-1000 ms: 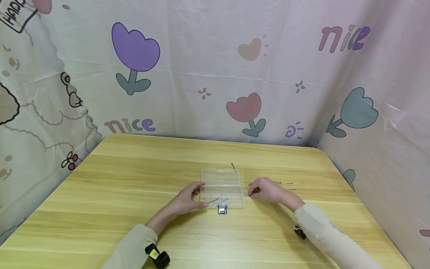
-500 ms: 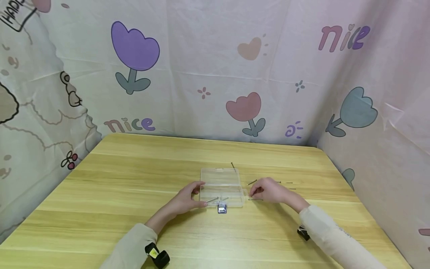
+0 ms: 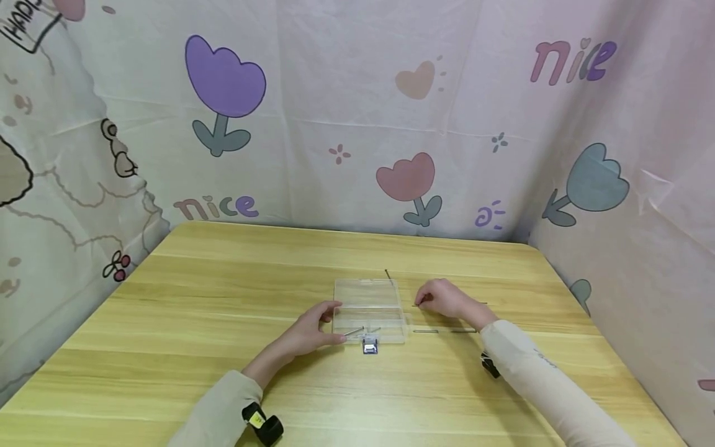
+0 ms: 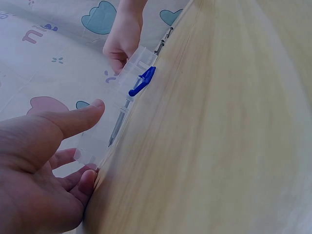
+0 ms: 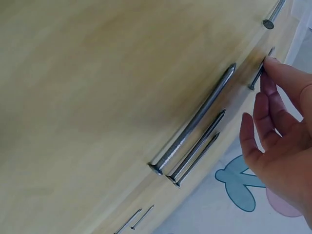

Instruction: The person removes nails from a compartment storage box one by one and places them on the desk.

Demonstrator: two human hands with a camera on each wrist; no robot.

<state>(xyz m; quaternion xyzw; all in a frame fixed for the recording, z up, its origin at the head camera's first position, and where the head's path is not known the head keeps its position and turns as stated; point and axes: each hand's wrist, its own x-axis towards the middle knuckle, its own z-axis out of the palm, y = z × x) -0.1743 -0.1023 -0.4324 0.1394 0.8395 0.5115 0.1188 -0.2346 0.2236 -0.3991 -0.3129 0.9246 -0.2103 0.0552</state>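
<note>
In the head view, a clear plastic box (image 3: 366,293) lies opened out flat on the table, with a blue latch (image 3: 370,345) at its front. A couple of nails (image 3: 354,332) rest in its front half. My left hand (image 3: 309,332) holds the box's left end between thumb and fingers; the left wrist view shows the thumb (image 4: 78,119) across the box side. Just right of the box, my right hand (image 3: 447,299) is over the table. The right wrist view shows its thumb and index finger pinching a small steel nail (image 5: 256,79), whose head and tip stick out.
Nails of differing lengths (image 5: 195,119) lie side by side near my right hand. One nail (image 3: 426,331) lies right of the box, another (image 3: 463,330) farther right. Behind the lid is a further nail (image 3: 388,274). A patterned cloth (image 3: 313,112) hangs past the wooden table's (image 3: 268,248) far edge.
My right hand has drawn off a nail, now lying right of the box's front, and moved farther back to another nail. My left hand and the box stay put.
</note>
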